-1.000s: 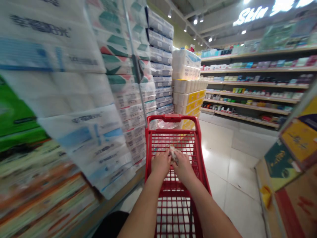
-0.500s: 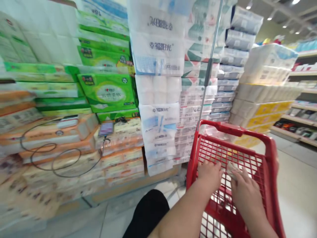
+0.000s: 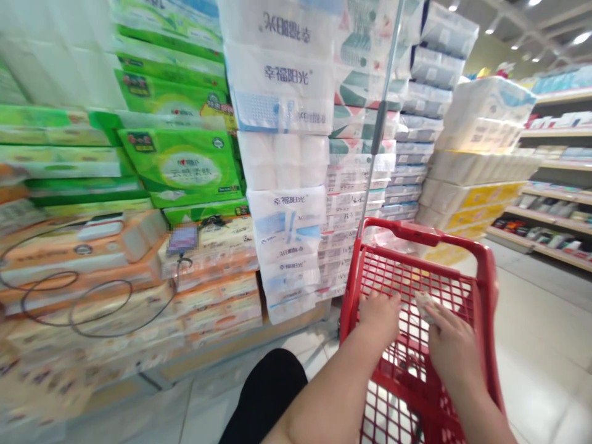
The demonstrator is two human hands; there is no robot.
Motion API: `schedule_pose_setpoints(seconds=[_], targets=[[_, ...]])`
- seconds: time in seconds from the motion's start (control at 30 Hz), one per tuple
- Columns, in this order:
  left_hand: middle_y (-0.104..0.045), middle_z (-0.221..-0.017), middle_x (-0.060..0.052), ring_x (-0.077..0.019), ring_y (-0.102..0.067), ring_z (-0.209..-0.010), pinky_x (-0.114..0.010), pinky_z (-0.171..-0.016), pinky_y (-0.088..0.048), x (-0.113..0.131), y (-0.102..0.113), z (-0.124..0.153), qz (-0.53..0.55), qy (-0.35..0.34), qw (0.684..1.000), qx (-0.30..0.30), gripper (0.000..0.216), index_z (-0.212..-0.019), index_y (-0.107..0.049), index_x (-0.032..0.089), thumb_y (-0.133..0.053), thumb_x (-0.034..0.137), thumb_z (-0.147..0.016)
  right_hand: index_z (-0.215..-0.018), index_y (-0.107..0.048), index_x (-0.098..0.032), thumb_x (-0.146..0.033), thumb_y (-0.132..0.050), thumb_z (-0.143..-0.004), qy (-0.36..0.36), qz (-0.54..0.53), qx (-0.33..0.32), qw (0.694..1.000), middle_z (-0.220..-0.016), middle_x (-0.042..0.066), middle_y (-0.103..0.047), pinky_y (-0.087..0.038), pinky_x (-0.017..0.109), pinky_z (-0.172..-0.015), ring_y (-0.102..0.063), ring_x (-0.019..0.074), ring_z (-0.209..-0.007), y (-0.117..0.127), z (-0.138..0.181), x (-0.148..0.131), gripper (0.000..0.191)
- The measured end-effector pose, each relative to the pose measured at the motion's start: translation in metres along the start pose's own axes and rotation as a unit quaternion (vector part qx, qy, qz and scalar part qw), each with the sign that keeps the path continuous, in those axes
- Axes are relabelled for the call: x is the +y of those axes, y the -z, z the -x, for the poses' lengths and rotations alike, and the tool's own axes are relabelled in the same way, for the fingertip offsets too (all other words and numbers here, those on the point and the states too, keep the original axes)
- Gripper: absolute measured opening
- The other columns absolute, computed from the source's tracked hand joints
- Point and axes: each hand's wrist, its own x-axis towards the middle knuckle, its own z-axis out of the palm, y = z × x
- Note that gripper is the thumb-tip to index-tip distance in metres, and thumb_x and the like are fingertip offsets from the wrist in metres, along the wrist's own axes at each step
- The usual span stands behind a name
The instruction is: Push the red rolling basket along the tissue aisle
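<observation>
A red plastic shopping cart (image 3: 416, 237) stands in front of me in a shop aisle. My left hand (image 3: 380, 316) is closed over the cart's near edge. Beside it, my right hand (image 3: 451, 348) also rests on that edge, its fingers shut on a small crumpled white thing (image 3: 424, 305) that looks like paper. Both forearms reach in from the bottom of the view. The cart's mesh basket shows pale floor through it; I cannot tell what lies inside.
Tall stacks of toilet-paper packs (image 3: 287, 154) and green tissue packs (image 3: 180, 163) fill the left. A phone on a looped black cable (image 3: 182, 239) lies on orange packs. A metal pole (image 3: 377, 129) rises behind the cart. Shelves (image 3: 555, 185) line the right, with tiled floor (image 3: 541, 333) between.
My view has swung left from the aisle toward the stacked paper packs. The cart now sits at the right of the view. Both hands have stayed on its edge.
</observation>
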Motion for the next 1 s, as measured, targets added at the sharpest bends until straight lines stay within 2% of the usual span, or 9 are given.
schedule_pose_setpoints(seconds=[0.03, 0.1, 0.27, 0.4, 0.6, 0.73, 0.9, 1.0], targets=[[-0.065, -0.111, -0.009, -0.0268, -0.052, -0.11, -0.048, -0.093, -0.042, 0.0, 0.001, 0.0, 0.002, -0.001, 1.0, 0.004, 0.042, -0.132, -0.047, 0.029, -0.029, 0.036, -0.095, -0.11, -0.069, -0.016, -0.02, -0.04, -0.085, -0.027, 0.012, 0.018, 0.999, -0.119, 0.013, -0.065, -0.045, 0.045, -0.094, -0.059, 0.0273, -0.109, 0.004, -0.002, -0.004, 0.038], [-0.065, -0.112, -0.009, -0.0267, -0.052, -0.11, -0.046, -0.092, -0.042, 0.001, 0.003, -0.001, 0.005, 0.001, 1.0, 0.015, 0.044, -0.135, -0.045, 0.028, -0.028, 0.035, -0.096, -0.111, -0.069, -0.016, -0.016, -0.04, -0.085, -0.044, 0.016, 0.009, 0.999, -0.12, 0.014, -0.064, -0.044, 0.046, -0.094, -0.059, 0.0271, -0.108, 0.013, -0.005, -0.014, 0.038], [-0.064, -0.119, -0.007, -0.0258, -0.052, -0.113, -0.044, -0.093, -0.041, 0.004, 0.004, -0.008, 0.0, 0.013, 1.0, 0.002, 0.043, -0.134, -0.048, 0.029, -0.027, 0.034, -0.096, -0.109, -0.07, -0.021, -0.008, -0.044, -0.081, -0.031, -0.048, -0.06, 0.997, -0.126, 0.007, -0.062, -0.044, 0.043, -0.097, -0.053, 0.0245, -0.115, 0.016, -0.012, -0.033, 0.041], [-0.064, -0.12, -0.008, -0.025, -0.052, -0.114, -0.042, -0.093, -0.041, 0.006, 0.002, -0.013, -0.01, 0.012, 1.0, -0.009, 0.045, -0.137, -0.044, 0.03, -0.027, 0.032, -0.096, -0.114, -0.068, -0.023, -0.009, -0.044, -0.083, -0.099, -0.04, -0.019, 0.994, -0.123, 0.008, -0.062, -0.043, 0.045, -0.097, -0.053, 0.0244, -0.111, 0.019, -0.013, -0.033, 0.042], [-0.066, -0.117, -0.007, -0.0256, -0.053, -0.112, -0.042, -0.09, -0.042, 0.003, -0.002, -0.016, -0.017, 0.003, 1.0, 0.0, 0.043, -0.135, -0.047, 0.031, -0.027, 0.033, -0.097, -0.111, -0.069, -0.022, -0.004, -0.049, -0.077, -0.056, -0.102, -0.093, 0.989, -0.125, 0.006, -0.062, -0.044, 0.042, -0.097, -0.052, 0.0249, -0.109, 0.016, -0.011, -0.042, 0.044], [-0.066, -0.116, -0.007, -0.0255, -0.052, -0.112, -0.042, -0.091, -0.042, 0.002, -0.004, -0.015, -0.019, -0.002, 1.0, 0.012, 0.044, -0.136, -0.046, 0.031, -0.027, 0.032, -0.097, -0.112, -0.069, -0.022, -0.003, -0.048, -0.077, -0.113, -0.092, -0.058, 0.988, -0.121, 0.009, -0.063, -0.042, 0.046, -0.099, -0.051, 0.0256, -0.11, 0.015, -0.011, -0.041, 0.044], [-0.066, -0.117, -0.006, -0.025, -0.052, -0.112, -0.041, -0.09, -0.042, 0.001, -0.003, -0.014, -0.016, 0.0, 1.0, 0.003, 0.043, -0.136, -0.046, 0.031, -0.03, 0.03, -0.096, -0.114, -0.068, -0.022, -0.003, -0.052, -0.073, -0.07, -0.148, -0.103, 0.981, -0.12, 0.007, -0.064, -0.043, 0.042, -0.098, -0.053, 0.0244, -0.108, 0.014, -0.011, -0.042, 0.048], [-0.065, -0.117, -0.007, -0.0253, -0.052, -0.112, -0.042, -0.091, -0.042, 0.001, -0.004, -0.014, -0.017, -0.004, 1.0, 0.013, 0.044, -0.136, -0.047, 0.031, -0.028, 0.03, -0.096, -0.119, -0.065, -0.022, -0.003, -0.049, -0.076, -0.114, -0.114, -0.058, 0.985, -0.121, 0.009, -0.063, -0.042, 0.045, -0.099, -0.052, 0.0257, -0.11, 0.015, -0.012, -0.041, 0.05]])
